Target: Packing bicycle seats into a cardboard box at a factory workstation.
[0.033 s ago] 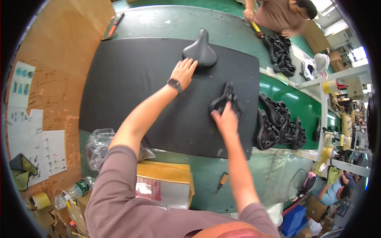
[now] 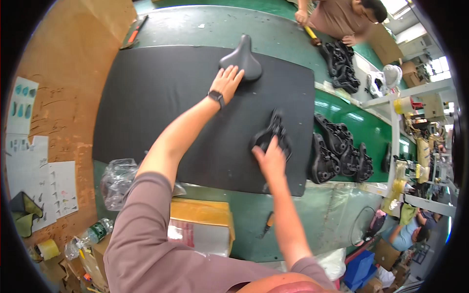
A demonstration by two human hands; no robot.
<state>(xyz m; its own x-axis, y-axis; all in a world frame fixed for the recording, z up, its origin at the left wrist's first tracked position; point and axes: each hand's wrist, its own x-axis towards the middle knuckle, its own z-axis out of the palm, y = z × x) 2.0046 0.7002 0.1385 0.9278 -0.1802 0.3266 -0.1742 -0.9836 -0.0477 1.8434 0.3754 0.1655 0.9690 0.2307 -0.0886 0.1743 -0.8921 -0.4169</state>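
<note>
A smooth black bicycle saddle [image 2: 247, 61] lies cover up on the black mat [image 2: 151, 102], its nose pointing away from me. My left hand [image 2: 227, 83], with a dark watch at the wrist, rests its outstretched fingers against the saddle's near left edge. Closer to me on the right lies a second bicycle saddle [image 2: 276, 129], its ribbed underside facing up. At that one's wide near end is my right hand [image 2: 271, 158], gripping the rim with thumb and fingers apart around it; the fingertips are partly hidden.
Several upturned saddles [image 2: 342, 151] sit on the green surface at right, more [image 2: 342, 66] by a co-worker holding a yellow-handled hammer [image 2: 312, 35]. A red-handled hammer [image 2: 134, 34] lies far left. Nearer are a plastic bag [image 2: 117, 183], a carton [image 2: 202, 224] and an orange-handled tool [image 2: 268, 223].
My right hand and the upturned saddle have come a little nearer to me. My left hand stays at the other saddle. The whole view has shifted slightly.
</note>
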